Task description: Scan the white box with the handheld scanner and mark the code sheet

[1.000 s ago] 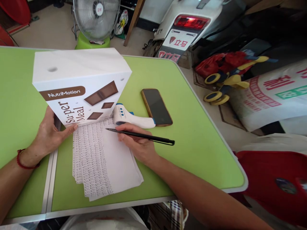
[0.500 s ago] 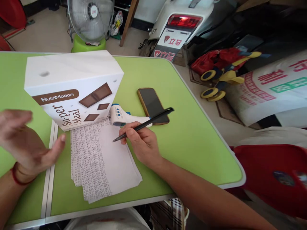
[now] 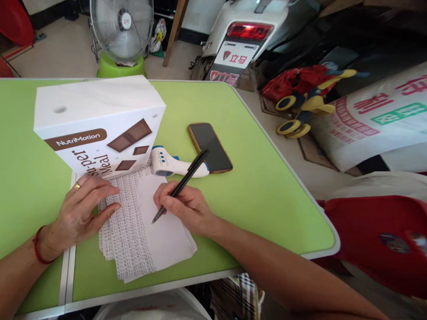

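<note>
My right hand (image 3: 185,206) grips a black pen (image 3: 182,184), its tip pointing down at the bare right part of the top sheet. The stack of paper (image 3: 163,246) lies slightly fanned, with rows of small handwriting on its left part. My left hand (image 3: 85,206), with a ring and a red wrist cord, rests at the left edge of the sheets with fingers apart and holds nothing. Just beyond it stands a white NutriMotion box (image 3: 100,129). A white and blue forehead thermometer (image 3: 176,166) lies against the far end of the paper.
A phone (image 3: 211,146) in a tan case lies on the green table (image 3: 267,195) behind the thermometer. Past the table are a fan (image 3: 123,26) on a green stool, a white scooter (image 3: 247,40), a yellow-wheeled toy (image 3: 300,111) and a red chair (image 3: 373,240).
My left hand has come down from the air onto the left side of the sheets. My right hand has brought the pen lower and turned it more upright.
</note>
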Available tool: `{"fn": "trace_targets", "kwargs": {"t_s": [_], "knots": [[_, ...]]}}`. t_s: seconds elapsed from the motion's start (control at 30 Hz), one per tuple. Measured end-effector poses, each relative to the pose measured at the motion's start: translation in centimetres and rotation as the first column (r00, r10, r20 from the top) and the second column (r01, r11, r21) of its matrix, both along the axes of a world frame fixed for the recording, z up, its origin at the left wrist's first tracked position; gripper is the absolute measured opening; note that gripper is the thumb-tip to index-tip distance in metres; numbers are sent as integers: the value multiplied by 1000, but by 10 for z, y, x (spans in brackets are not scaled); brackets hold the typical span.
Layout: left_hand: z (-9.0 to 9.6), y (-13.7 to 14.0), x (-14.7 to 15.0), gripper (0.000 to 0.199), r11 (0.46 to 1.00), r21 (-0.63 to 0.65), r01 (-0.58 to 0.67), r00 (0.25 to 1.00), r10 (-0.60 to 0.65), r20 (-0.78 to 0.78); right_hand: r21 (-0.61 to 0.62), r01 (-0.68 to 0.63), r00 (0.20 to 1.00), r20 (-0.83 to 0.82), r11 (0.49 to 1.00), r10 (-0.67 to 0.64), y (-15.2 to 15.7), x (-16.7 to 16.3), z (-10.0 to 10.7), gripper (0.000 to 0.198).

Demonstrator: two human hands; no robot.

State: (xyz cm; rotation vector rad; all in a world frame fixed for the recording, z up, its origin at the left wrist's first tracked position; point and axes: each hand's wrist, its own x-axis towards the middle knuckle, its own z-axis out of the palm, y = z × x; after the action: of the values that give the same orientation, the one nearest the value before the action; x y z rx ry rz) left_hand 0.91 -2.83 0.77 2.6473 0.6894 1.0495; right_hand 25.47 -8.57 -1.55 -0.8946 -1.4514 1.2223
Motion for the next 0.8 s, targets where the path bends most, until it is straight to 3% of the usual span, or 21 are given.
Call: {"fn": "trace_targets", "kwargs": {"t_s": [0.07, 0.13, 0.23, 0.3, 0.37, 0.5, 0.6, 0.7, 0.8], "knots": [[1, -4, 3, 26, 997, -76, 32, 999, -30, 34, -28, -131, 991, -5, 991, 131, -2, -2, 0, 27], [5, -10, 9, 26, 965, -250, 76, 996, -62, 62, -86, -190, 982, -21, 978, 189, -4, -4, 0, 28], [11, -18, 22, 29, 827, -556, 87, 996, -79, 39, -128, -201, 979, -42, 971, 197, -5, -6, -1, 32], [14, -19, 34, 29, 729, -677, 107, 994, -77, 74, -117, -194, 981, -37, 974, 191, -5, -6, -2, 34], [12, -17, 47, 29, 704, -698, 129, 989, -36, 146, -97, -167, 986, -14, 981, 167, -4, -6, -4, 36], [1, -10, 64, 24, 792, -590, 159, 960, 16, 281, -79, -73, 997, 25, 994, 75, -3, -5, -5, 38], [-7, -6, 63, 26, 821, -530, 213, 958, -68, 279, -74, -95, 995, 18, 993, 96, -1, -3, -4, 39], [-11, -4, 60, 30, 768, -572, 290, 945, -135, 298, -80, -213, 977, 2, 974, 214, -2, -3, -1, 40], [-12, -2, 60, 41, 637, -672, 377, 913, -132, 386, -122, -337, 941, -4, 933, 339, -4, -6, 1, 39]]}}
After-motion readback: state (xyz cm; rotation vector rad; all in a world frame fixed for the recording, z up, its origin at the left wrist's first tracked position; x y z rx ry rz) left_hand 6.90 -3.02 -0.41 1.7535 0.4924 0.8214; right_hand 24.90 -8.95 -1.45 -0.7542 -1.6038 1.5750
